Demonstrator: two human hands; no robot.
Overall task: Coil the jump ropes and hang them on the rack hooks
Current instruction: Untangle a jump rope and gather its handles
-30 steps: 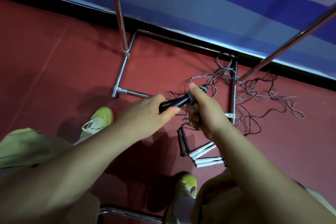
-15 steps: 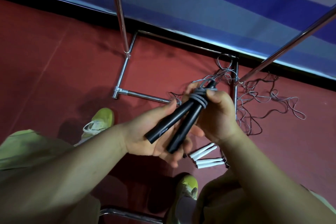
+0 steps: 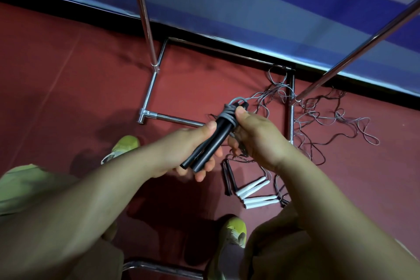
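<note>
A single wide-angle head-worn view looks steeply down, close over the person's own forearms, facing the dark red floor point(image 3: 91, 70) and the blue wall banner point(image 3: 227, 2) beyond.

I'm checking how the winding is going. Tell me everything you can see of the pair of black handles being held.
The pair of black cylindrical jump-rope handles looks matte, like plastic or rubber. They lie side by side, tilted, upper ends pointing away. The left hand grips their lower part; the right hand pinches the grey cord wrapped in several turns round their upper ends. More cord trails to the floor.
</note>
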